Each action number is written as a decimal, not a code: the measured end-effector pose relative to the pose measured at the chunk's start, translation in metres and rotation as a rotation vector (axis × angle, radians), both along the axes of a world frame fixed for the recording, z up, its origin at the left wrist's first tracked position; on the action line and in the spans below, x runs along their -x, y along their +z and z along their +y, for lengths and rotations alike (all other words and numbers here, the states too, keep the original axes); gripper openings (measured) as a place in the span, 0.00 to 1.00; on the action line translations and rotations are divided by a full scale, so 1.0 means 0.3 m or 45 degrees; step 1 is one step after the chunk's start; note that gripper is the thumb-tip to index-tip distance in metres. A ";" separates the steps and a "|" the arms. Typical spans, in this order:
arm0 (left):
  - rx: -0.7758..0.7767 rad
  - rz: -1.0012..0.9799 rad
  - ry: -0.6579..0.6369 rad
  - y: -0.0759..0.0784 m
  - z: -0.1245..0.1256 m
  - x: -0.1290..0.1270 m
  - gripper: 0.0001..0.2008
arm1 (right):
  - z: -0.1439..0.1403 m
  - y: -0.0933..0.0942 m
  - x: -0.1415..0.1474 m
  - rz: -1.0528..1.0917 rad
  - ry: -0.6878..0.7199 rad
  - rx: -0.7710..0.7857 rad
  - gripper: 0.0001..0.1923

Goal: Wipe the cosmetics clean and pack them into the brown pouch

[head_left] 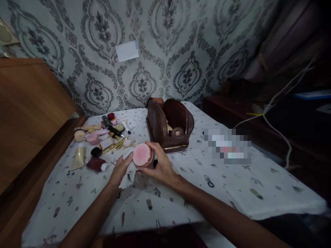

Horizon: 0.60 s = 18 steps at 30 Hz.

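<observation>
A first-person view looks down at a table covered by a white cloth printed with small leaves (181,203), set against grey damask wallpaper (168,51). At nine o'clock a brown wooden cabinet side (28,110) fills the left edge. At about ten o'clock on the cloth lies a scatter of cosmetics: a pale yellow squeeze tube (78,157), a dark red bottle with a white cap (97,164), a small round black pot (96,151), a pink-headed brush (92,137) and gold lipstick tubes (117,144), all close together. Near the centre, the left hand (119,171) presses a crumpled white tissue (128,174) with curled fingers against the left side of a round jar with a glossy pink top (142,155). The jar is held just above the cloth at the middle of the table, its pink face tipped toward the camera. The right hand (161,167) wraps around the jar from the right, fingers curved over its far edge and thumb below. Just behind the jar, at twelve o'clock, stands an open brown leather zip pouch (168,125) with small items inside. At two o'clock lies a blurred, unreadable patch (227,146). At three o'clock white cables (281,103) trail across dark furniture.
</observation>
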<state>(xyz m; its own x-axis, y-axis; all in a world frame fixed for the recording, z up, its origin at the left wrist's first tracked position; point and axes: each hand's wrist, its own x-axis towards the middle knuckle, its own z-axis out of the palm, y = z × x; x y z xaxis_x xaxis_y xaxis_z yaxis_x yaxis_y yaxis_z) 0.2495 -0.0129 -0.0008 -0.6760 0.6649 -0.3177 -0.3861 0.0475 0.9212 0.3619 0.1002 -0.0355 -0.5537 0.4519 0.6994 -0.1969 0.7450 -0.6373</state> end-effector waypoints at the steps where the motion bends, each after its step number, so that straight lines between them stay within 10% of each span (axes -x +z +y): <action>1: 0.002 0.007 0.004 0.004 0.001 -0.008 0.25 | 0.002 -0.001 0.001 -0.007 -0.005 0.002 0.38; 18: -0.036 0.229 -0.173 0.085 0.017 -0.079 0.33 | 0.114 0.133 -0.165 -0.208 -0.005 -0.207 0.43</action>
<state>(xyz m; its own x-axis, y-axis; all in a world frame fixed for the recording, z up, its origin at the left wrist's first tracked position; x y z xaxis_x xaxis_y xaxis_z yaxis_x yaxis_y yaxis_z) 0.2732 -0.0079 0.0247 -0.6236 0.7607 -0.1801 -0.2072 0.0613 0.9764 0.4114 0.1346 0.0043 -0.6641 0.3432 0.6642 -0.0978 0.8409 -0.5323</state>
